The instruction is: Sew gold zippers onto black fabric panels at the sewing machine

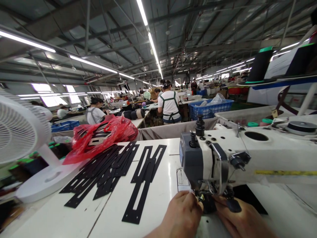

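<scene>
A white and grey sewing machine [192, 162] stands on the right side of the white table. My left hand [184, 211] is closed at the left of its needle area, the fingers pinched. My right hand [244, 218] reaches in from the other side, its fingers pressed together and partly covered by the machine's foot parts [208, 200]. Whatever either hand holds is too dark and hidden to make out. Under the machine arm, behind my right hand, lies a flat black piece [250, 198]. Black slotted strips [138, 198] lie overlapping to the left of my hands.
A larger heap of black slotted strips [104, 175] spreads beside a red plastic bag [104, 135]. A white fan [47, 178] stands at the left. Black thread cones [260, 66] sit above at the right. Several people work beyond, near a blue crate [210, 109].
</scene>
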The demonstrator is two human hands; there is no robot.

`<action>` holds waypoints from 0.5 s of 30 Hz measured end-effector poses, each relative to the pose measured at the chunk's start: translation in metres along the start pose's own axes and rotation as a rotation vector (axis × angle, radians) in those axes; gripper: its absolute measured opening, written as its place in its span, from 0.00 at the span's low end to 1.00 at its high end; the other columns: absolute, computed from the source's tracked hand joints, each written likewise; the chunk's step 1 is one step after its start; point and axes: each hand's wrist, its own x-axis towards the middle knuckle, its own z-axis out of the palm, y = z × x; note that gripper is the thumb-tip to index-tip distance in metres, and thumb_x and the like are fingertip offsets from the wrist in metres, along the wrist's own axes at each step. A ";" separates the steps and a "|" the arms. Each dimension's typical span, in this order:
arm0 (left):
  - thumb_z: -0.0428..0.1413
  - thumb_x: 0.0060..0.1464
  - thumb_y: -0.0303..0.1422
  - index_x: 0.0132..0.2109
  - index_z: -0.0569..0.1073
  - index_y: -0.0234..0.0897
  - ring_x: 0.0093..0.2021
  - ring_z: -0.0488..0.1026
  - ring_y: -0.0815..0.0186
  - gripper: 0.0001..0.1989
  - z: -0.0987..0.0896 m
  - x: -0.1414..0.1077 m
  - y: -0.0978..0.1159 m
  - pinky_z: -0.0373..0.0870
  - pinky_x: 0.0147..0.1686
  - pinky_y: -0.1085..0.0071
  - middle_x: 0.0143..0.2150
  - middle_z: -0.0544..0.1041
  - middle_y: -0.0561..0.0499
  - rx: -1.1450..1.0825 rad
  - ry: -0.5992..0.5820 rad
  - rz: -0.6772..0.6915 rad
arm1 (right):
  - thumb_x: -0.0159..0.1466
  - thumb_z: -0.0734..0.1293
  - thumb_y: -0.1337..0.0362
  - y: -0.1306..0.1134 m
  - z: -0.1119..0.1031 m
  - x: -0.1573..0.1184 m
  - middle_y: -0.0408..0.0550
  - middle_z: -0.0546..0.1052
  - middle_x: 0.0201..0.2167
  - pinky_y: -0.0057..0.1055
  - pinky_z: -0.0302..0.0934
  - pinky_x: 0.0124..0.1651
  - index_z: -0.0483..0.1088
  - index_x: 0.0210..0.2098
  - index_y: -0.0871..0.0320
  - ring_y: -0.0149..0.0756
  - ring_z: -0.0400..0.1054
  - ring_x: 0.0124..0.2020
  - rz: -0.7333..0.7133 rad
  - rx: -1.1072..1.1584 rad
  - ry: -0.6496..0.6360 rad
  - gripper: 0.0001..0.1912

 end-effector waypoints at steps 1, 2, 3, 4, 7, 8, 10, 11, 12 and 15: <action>0.47 0.58 0.24 0.30 0.70 0.34 0.25 0.70 0.66 0.11 0.000 0.000 0.000 0.71 0.28 0.71 0.24 0.70 0.51 -0.001 -0.015 -0.006 | 0.64 0.53 0.71 0.001 0.001 -0.001 0.49 0.77 0.34 0.24 0.66 0.39 0.72 0.37 0.55 0.34 0.73 0.36 0.003 -0.007 -0.002 0.17; 0.48 0.57 0.24 0.30 0.70 0.34 0.26 0.70 0.66 0.10 0.000 0.000 -0.001 0.71 0.28 0.71 0.25 0.71 0.50 -0.002 -0.028 -0.007 | 0.64 0.53 0.71 0.002 0.002 -0.002 0.49 0.77 0.34 0.24 0.67 0.38 0.72 0.37 0.55 0.34 0.73 0.36 0.004 -0.009 0.000 0.17; 0.48 0.57 0.23 0.31 0.70 0.34 0.26 0.70 0.66 0.09 0.000 -0.001 -0.001 0.72 0.29 0.71 0.25 0.71 0.50 -0.003 -0.034 -0.005 | 0.64 0.53 0.71 0.002 0.003 -0.002 0.49 0.77 0.34 0.24 0.67 0.38 0.72 0.38 0.55 0.34 0.73 0.36 0.005 -0.010 0.002 0.17; 0.49 0.56 0.23 0.31 0.70 0.34 0.26 0.71 0.65 0.08 0.000 -0.001 -0.001 0.72 0.29 0.71 0.25 0.71 0.50 -0.005 -0.036 -0.002 | 0.63 0.53 0.72 0.003 0.004 -0.003 0.49 0.77 0.34 0.24 0.67 0.37 0.72 0.38 0.55 0.34 0.73 0.35 0.007 -0.010 0.003 0.17; 0.52 0.55 0.25 0.34 0.71 0.33 0.28 0.71 0.64 0.04 -0.003 -0.001 -0.002 0.72 0.30 0.70 0.27 0.72 0.49 -0.030 -0.070 -0.003 | 0.63 0.54 0.72 0.004 0.006 -0.003 0.49 0.77 0.33 0.24 0.67 0.37 0.72 0.40 0.55 0.34 0.73 0.34 0.007 -0.007 -0.011 0.17; 0.53 0.55 0.25 0.35 0.71 0.33 0.29 0.71 0.64 0.03 -0.004 -0.001 -0.003 0.72 0.31 0.69 0.28 0.72 0.49 -0.043 -0.081 -0.008 | 0.63 0.54 0.72 0.004 0.006 -0.003 0.49 0.77 0.33 0.24 0.66 0.37 0.72 0.40 0.55 0.34 0.73 0.34 0.011 -0.007 -0.012 0.17; 0.52 0.56 0.25 0.37 0.71 0.33 0.30 0.72 0.64 0.03 -0.006 -0.001 -0.003 0.72 0.33 0.69 0.29 0.72 0.49 -0.067 -0.091 -0.011 | 0.62 0.54 0.72 0.004 0.006 -0.003 0.49 0.77 0.34 0.24 0.66 0.37 0.72 0.40 0.55 0.34 0.73 0.34 0.015 -0.008 -0.011 0.17; 0.51 0.57 0.25 0.36 0.71 0.34 0.30 0.72 0.65 0.04 -0.006 -0.001 -0.004 0.72 0.33 0.70 0.29 0.72 0.49 -0.076 -0.080 -0.009 | 0.62 0.54 0.72 0.005 0.006 -0.003 0.49 0.77 0.34 0.23 0.66 0.37 0.72 0.40 0.55 0.33 0.73 0.34 0.016 -0.012 -0.009 0.17; 0.50 0.58 0.25 0.36 0.71 0.34 0.30 0.72 0.65 0.06 -0.006 -0.002 -0.004 0.72 0.33 0.70 0.29 0.72 0.49 -0.085 -0.067 -0.007 | 0.62 0.54 0.72 0.005 0.006 -0.003 0.49 0.77 0.33 0.23 0.66 0.37 0.72 0.40 0.55 0.33 0.73 0.34 0.016 -0.016 -0.009 0.17; 0.51 0.59 0.27 0.32 0.71 0.34 0.29 0.71 0.66 0.07 -0.003 -0.004 -0.005 0.71 0.31 0.71 0.28 0.72 0.50 -0.104 -0.028 -0.016 | 0.62 0.54 0.72 0.007 0.007 -0.005 0.49 0.77 0.33 0.24 0.66 0.36 0.71 0.38 0.56 0.34 0.73 0.34 -0.005 -0.033 -0.012 0.16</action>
